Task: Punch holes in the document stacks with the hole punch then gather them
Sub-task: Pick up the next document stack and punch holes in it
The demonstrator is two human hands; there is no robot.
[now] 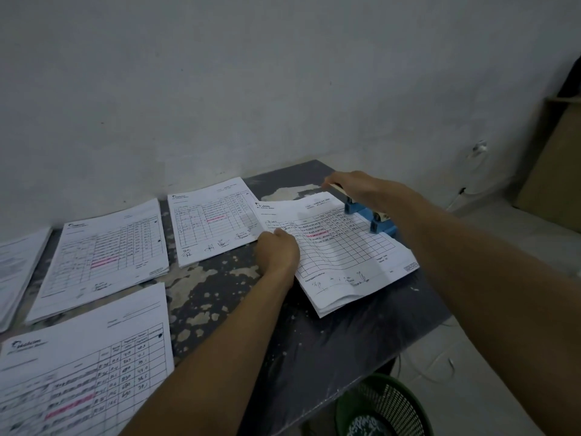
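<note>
A blue hole punch (382,224) stands near the table's far right edge. A stack of printed forms (342,256) lies with its right edge pushed into the punch. My right hand (352,187) lies on top of the punch lever, palm down. My left hand (276,251) holds the stack's left edge, fingers curled over it. More form stacks lie to the left: one at the back middle (210,218), one at the left (103,259), one at the front left (85,369), and one at the far left edge (15,269).
The dark worn table (314,341) stands against a white wall. A green mesh wastebasket (383,407) sits on the floor under the table's front right corner. Cardboard (553,165) leans at the far right.
</note>
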